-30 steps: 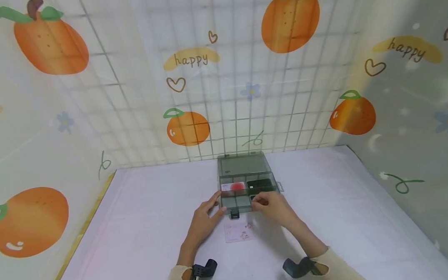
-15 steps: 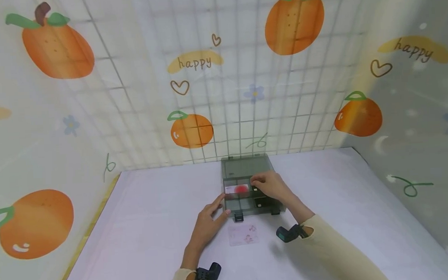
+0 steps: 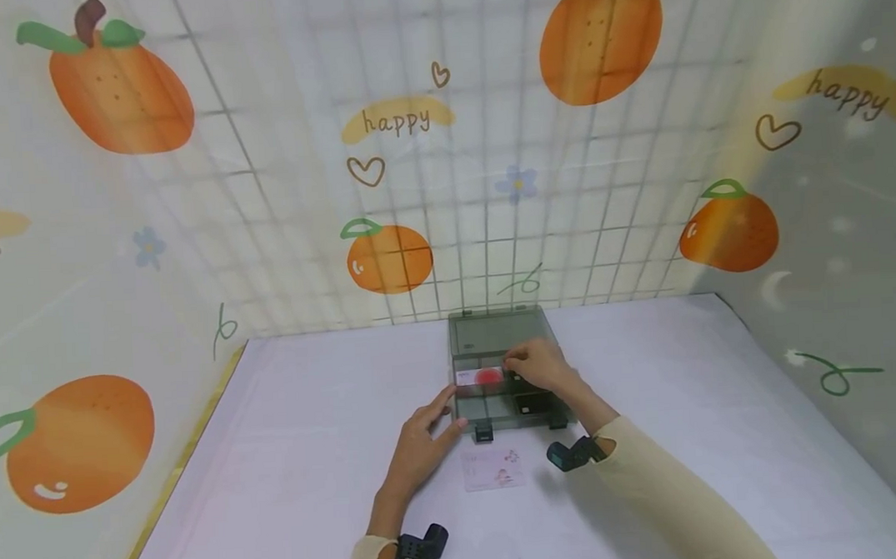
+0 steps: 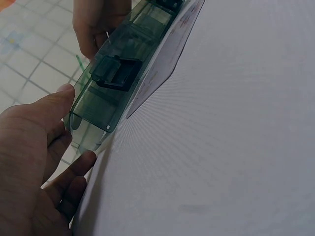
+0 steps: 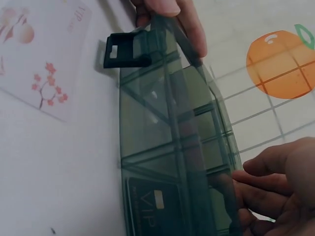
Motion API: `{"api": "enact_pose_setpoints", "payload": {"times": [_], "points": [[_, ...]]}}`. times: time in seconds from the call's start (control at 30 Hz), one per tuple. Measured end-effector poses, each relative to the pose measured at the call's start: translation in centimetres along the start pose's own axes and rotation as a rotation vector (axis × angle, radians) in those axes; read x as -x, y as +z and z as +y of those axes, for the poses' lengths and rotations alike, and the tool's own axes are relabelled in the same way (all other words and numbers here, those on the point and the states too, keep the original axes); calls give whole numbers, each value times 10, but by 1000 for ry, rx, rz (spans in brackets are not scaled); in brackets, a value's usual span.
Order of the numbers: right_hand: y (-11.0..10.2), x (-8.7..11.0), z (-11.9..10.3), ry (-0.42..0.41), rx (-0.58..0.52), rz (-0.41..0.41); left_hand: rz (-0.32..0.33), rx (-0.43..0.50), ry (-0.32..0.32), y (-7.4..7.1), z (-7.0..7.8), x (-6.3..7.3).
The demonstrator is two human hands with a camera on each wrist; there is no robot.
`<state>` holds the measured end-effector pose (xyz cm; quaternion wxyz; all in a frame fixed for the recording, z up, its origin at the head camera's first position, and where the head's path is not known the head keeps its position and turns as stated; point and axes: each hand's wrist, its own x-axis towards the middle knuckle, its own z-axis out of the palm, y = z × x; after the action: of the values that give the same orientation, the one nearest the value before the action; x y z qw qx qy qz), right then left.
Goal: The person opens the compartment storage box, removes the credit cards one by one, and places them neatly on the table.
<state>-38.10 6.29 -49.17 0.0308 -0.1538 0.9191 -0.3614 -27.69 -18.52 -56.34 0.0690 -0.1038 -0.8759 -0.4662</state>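
Observation:
A translucent dark-green compartment box (image 3: 499,334) lies open on the table, its lid leaning back. My left hand (image 3: 418,447) touches its front left corner, fingers along the side and thumb at the front edge. My right hand (image 3: 539,364), fingers curled, reaches into the back right compartment, over a black card (image 3: 523,385). Whether the fingertips pinch that card is hidden. Another black card (image 3: 533,405), marked VIP in the right wrist view, lies in the front right compartment. A white card with a red spot (image 3: 478,376) sits back left.
A pink flowered card (image 3: 494,471) lies flat on the white table (image 3: 332,385), just in front of the box. Two dark latches, one of them the left latch (image 3: 484,433), stick out from the box's front. A fruit-printed curtain (image 3: 296,236) stands behind and beside the table.
My right hand has moved from the front right compartment to the back right one, uncovering the front black card. The left hand stays at the box's corner.

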Motion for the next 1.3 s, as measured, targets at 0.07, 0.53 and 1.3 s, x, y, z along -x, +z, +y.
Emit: {"api": "enact_pose_setpoints", "payload": {"times": [0.07, 0.53, 1.3], "points": [[1, -1, 1, 9, -7, 0, -8, 0, -9, 1, 0, 0], [2, -6, -5, 123, -108, -79, -5, 4, 15, 1, -2, -1], [0, -7, -15, 269, -238, -90, -2, 1, 21, -1, 0, -1]]}}
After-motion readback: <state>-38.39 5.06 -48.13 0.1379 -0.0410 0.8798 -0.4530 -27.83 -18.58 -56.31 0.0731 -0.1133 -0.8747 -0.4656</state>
